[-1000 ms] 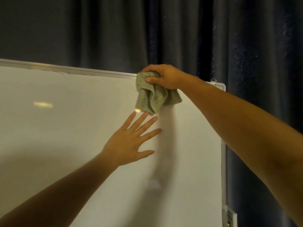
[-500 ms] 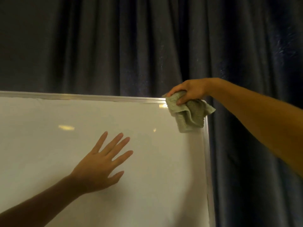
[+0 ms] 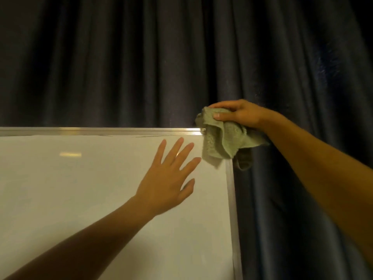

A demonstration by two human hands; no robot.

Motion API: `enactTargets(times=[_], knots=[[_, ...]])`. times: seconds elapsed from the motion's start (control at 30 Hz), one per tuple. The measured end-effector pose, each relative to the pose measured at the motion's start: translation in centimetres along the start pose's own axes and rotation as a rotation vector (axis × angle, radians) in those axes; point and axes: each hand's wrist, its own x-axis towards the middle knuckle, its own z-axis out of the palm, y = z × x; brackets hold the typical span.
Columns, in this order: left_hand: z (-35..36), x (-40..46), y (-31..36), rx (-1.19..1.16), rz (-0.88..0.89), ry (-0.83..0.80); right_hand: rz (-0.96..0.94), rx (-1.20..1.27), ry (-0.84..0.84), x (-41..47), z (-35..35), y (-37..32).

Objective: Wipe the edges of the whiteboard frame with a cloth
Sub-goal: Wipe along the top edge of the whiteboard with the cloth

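A whiteboard with a thin metal frame fills the lower left of the head view. My right hand grips a crumpled green cloth that drapes over the frame's top right corner and hides it. The frame's right edge runs down from under the cloth. My left hand lies flat on the board surface with its fingers spread, just left of the cloth, holding nothing.
A dark blue pleated curtain hangs behind and to the right of the board. A light reflection shows on the board's upper left.
My right hand has slid the cloth along the top frame to the right corner. My left hand has shifted right and up on the board, closer to the cloth.
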Motion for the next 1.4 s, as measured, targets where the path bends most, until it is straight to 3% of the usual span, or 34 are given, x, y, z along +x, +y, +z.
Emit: enactTargets(times=[0.17, 0.4, 0.63, 0.87, 1.0, 1.13, 1.2, 1.4], knots=[[1.0, -0.1, 0.3, -0.015, -0.031, 0.017, -0.118, 0.351, 0.272, -1.8, 6.9, 4.7], [0.1, 0.0, -0.1, 0.021, -0.018, 0.027, -0.25, 0.152, 0.704, -1.8, 11.3, 5.8], [-1.2, -0.5, -0.7, 0.03, -0.009, 0.032, -0.281, 0.078, 0.749, -2.2, 11.8, 5.2], [-1.9, -1.2, -1.1, 0.07, -0.023, -0.013, -0.194, 0.084, 0.866, -4.3, 14.2, 4.7], [-2.2, -1.8, -1.3, 0.064, -0.016, -0.033, -0.153, 0.205, 0.837, -7.4, 16.5, 5.0], [-2.7, -2.4, -0.6, 0.026, -0.055, -0.062, -0.116, 0.108, 0.771, -13.0, 21.2, 7.6], [-2.8, -2.5, -0.3, -0.017, -0.079, -0.095, -0.074, 0.268, 0.729, -14.7, 23.0, 8.5], [-4.5, -1.5, 0.6, -0.059, -0.055, -0.16, -0.022, 0.232, 0.785, -15.9, 21.8, 8.9]])
